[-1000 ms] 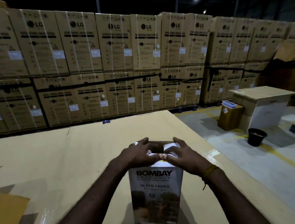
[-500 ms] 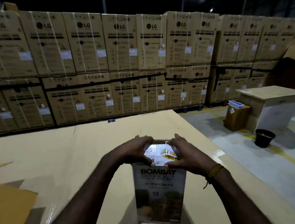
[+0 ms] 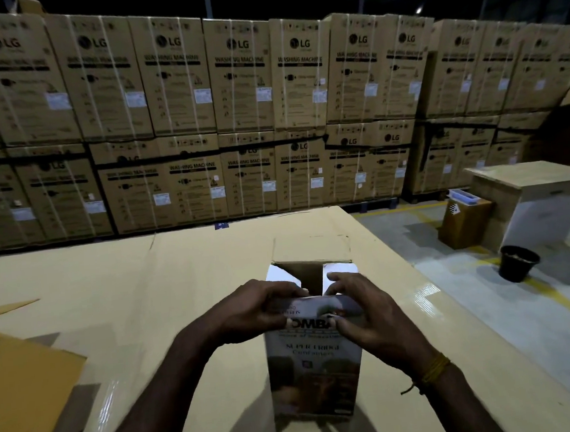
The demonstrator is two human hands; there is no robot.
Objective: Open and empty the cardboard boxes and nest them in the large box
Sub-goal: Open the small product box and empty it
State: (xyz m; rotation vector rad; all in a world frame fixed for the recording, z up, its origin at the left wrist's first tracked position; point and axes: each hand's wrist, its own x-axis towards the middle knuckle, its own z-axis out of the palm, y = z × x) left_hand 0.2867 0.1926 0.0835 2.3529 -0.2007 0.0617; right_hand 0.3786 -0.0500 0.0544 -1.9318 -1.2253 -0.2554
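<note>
A tall printed carton marked BOMBAY point(image 3: 315, 377) stands upright on the cardboard-covered table point(image 3: 146, 288), near its right edge. Its top is open: the far flap point(image 3: 311, 247) stands up, two white side flaps lie spread, and the dark inside shows. My left hand point(image 3: 253, 310) grips the near top flap from the left, fingers curled over its edge. My right hand point(image 3: 359, 309) grips the same flap from the right, thumb on the front face. What is inside the carton is hidden.
A brown cardboard flap of a bigger box point(image 3: 21, 390) juts in at the lower left. Stacked LG washing machine cartons point(image 3: 245, 116) wall the far side. On the floor at right stand a wooden desk point(image 3: 534, 196), a small brown box point(image 3: 465, 222) and a black bucket point(image 3: 519, 262).
The carton's top has come open: the far flap lifted up and the near flap was pulled toward me and folded down over the front. Both hands shifted to the near edge.
</note>
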